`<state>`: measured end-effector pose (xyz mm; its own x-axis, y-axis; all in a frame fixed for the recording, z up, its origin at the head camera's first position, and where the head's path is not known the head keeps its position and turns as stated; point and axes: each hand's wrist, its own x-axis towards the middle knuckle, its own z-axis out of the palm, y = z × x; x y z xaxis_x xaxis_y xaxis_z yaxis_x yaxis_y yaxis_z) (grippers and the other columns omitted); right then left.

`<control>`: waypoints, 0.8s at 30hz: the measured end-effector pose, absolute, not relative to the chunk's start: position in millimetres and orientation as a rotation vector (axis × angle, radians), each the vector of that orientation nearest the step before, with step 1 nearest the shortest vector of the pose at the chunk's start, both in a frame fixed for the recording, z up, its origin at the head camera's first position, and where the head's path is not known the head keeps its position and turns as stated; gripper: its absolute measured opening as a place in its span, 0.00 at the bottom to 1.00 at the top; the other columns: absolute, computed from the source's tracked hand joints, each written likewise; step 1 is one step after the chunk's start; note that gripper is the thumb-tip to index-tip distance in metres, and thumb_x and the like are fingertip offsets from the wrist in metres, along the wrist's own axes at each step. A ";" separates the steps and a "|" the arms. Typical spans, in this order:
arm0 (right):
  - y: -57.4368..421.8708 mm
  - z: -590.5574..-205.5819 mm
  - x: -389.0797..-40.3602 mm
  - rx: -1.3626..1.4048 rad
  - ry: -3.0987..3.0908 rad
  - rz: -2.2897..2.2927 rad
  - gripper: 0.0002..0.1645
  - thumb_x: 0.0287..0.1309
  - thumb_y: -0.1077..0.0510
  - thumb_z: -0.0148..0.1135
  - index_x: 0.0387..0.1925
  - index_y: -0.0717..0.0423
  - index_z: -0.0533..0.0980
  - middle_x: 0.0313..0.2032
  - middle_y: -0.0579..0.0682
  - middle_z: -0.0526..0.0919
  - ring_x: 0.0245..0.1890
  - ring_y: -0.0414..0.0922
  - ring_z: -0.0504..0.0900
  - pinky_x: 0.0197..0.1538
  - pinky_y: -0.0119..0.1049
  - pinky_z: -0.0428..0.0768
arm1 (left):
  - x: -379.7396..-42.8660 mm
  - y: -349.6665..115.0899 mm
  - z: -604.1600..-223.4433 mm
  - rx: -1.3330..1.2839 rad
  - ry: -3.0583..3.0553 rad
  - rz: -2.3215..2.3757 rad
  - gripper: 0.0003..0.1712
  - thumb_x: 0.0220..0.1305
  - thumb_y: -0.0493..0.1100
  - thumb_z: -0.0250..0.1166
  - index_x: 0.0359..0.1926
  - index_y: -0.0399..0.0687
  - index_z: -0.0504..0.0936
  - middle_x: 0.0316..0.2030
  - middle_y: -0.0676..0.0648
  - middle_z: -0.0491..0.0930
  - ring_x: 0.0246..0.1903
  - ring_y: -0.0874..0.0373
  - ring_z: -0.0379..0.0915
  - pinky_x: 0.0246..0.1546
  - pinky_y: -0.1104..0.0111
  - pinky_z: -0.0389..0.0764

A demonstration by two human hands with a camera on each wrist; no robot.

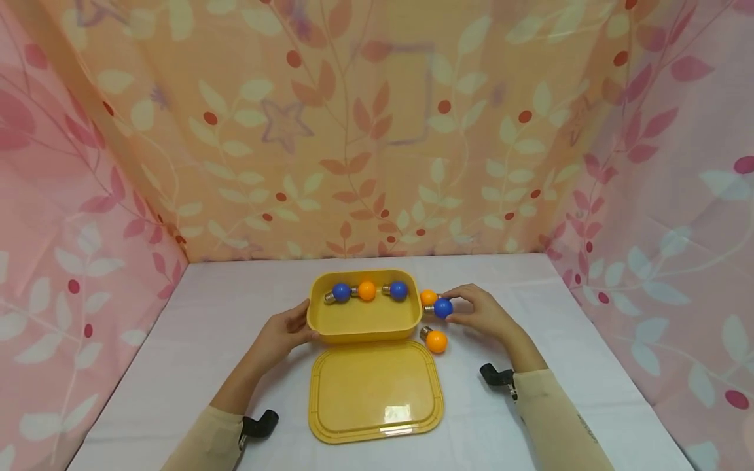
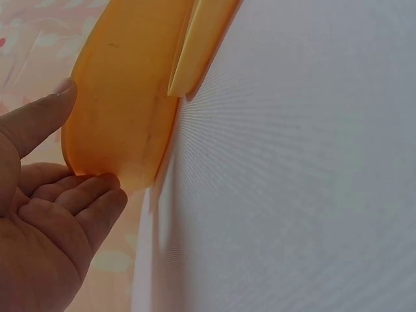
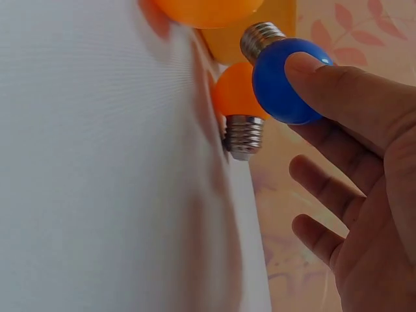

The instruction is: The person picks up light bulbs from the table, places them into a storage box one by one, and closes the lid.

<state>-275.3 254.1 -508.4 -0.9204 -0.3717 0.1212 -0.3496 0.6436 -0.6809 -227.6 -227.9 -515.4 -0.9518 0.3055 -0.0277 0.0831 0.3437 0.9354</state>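
Observation:
My left hand (image 1: pixel 285 332) holds the left end of an open yellow plastic box (image 1: pixel 365 337), thumb by the front corner and loosely curved fingers along the end wall (image 2: pixel 107 143). Inside the box lie a blue bulb (image 1: pixel 341 292), an orange bulb (image 1: pixel 367 291) and another blue bulb (image 1: pixel 398 290). Right of the box, my right hand (image 1: pixel 480 315) pinches a third blue bulb (image 3: pixel 279 84) between thumb and fingers, its metal screw base pointing toward the box. Behind it is an orange bulb (image 3: pixel 235 91); a second orange bulb (image 1: pixel 436 341) lies nearer me.
A yellow lid (image 1: pixel 377 392) lies flat on the white tablecloth (image 1: pixel 247 288), directly in front of the box. Patterned cloth walls (image 1: pixel 365 131) stand at the back and both sides. A black wrist camera (image 1: pixel 260 425) is on the left sleeve, another (image 1: pixel 497 376) on the right.

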 end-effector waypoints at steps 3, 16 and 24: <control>255.8 -503.9 -273.2 -0.622 2.845 -1.158 0.27 0.54 0.46 0.79 0.56 0.39 0.83 0.57 0.45 0.83 0.64 0.53 0.75 0.70 0.65 0.68 | -226.8 -227.9 -516.3 0.358 2.398 1.666 0.51 0.64 0.48 0.74 0.80 0.46 0.56 0.76 0.43 0.64 0.72 0.48 0.65 0.60 0.70 0.79; 253.2 -483.1 -274.6 -0.702 2.899 -1.115 0.26 0.57 0.45 0.77 0.56 0.41 0.82 0.55 0.44 0.84 0.62 0.51 0.76 0.69 0.61 0.71 | -227.6 -227.0 -512.9 0.335 2.422 1.636 0.50 0.64 0.47 0.74 0.80 0.47 0.56 0.76 0.44 0.64 0.72 0.48 0.65 0.63 0.67 0.77; 245.4 -457.6 -288.6 -0.789 2.914 -1.011 0.27 0.55 0.45 0.78 0.56 0.43 0.83 0.55 0.44 0.84 0.62 0.50 0.75 0.70 0.60 0.69 | -227.8 -227.6 -513.0 0.323 2.412 1.649 0.52 0.63 0.48 0.75 0.80 0.46 0.56 0.76 0.43 0.64 0.73 0.48 0.64 0.62 0.66 0.77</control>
<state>-288.6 245.4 -457.6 -0.8762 -0.4403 0.1960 -0.4671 0.6754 -0.5707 -227.8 -227.6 -513.0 -0.9558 0.2909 -0.0427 0.0657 0.3528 0.9334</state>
